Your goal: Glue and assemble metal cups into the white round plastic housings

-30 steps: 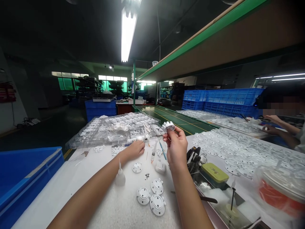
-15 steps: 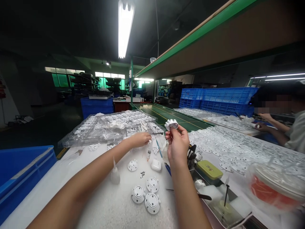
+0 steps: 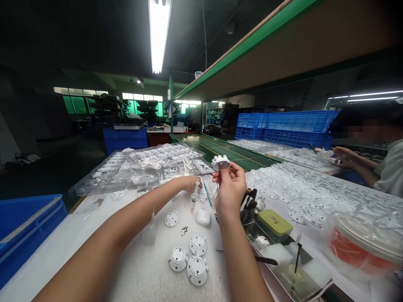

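Observation:
My right hand [image 3: 230, 184] pinches a white round disc-shaped part [image 3: 221, 162], raised above the table with white knobs along its upper side. My left hand [image 3: 191, 183] reaches across the table, its fingers bent and partly hidden. A clear syringe [image 3: 193, 199] with an orange tip is at those fingers, its plunger end overlapping them; whether they grip it does not show. Small white pieces [image 3: 203, 196] and a blue thin tool [image 3: 208, 193] lie beside them. Nearer me are several white round parts [image 3: 197, 268], a white case [image 3: 203, 216] and small metal bits [image 3: 184, 230].
Plastic trays [image 3: 151, 161] of white pieces stand at the back left, and a blue bin [image 3: 28, 235] at the left. A squeeze bottle [image 3: 149, 230] is by my left forearm. Right are a tool tray [image 3: 283, 285], a green tin [image 3: 274, 222] and a wrapped tub [image 3: 365, 239]. Another person works far right.
The view has shifted slightly. My left hand has lowered a little near the syringe, and more of the syringe's plunger shows. My right hand still holds the white round part up.

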`<control>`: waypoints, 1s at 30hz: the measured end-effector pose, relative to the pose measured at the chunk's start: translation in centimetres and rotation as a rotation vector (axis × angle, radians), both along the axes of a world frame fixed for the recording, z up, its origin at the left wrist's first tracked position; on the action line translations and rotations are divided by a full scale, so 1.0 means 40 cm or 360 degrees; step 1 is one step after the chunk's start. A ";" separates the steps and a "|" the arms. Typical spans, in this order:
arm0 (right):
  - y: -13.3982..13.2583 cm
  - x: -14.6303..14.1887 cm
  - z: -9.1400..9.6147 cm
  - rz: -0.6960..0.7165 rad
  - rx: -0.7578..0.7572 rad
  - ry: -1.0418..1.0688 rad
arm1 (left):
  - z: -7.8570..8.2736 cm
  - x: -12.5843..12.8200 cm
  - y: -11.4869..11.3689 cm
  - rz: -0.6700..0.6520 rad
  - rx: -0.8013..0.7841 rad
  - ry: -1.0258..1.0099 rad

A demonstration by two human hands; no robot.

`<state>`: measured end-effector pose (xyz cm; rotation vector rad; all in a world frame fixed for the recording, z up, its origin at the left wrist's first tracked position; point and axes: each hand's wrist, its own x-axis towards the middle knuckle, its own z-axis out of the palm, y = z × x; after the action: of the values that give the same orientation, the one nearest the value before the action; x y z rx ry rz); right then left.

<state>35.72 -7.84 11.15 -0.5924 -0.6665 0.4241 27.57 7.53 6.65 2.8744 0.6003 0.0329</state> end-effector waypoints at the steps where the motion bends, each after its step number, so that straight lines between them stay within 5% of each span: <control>1: 0.001 0.002 0.000 -0.0004 -0.0004 0.0010 | 0.002 0.002 -0.001 -0.0021 -0.0023 0.0041; 19: -0.002 0.016 0.006 0.0014 -0.0057 0.0124 | 0.016 -0.027 -0.047 -0.0166 -0.0280 0.0086; 30: 0.002 0.013 0.003 0.0087 -0.0116 0.0098 | -0.006 -0.014 -0.065 -0.0094 -0.0194 -0.0027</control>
<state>36.24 -7.74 11.27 -0.6290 -0.6112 0.5175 27.03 4.92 6.39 2.7689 0.4955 0.0115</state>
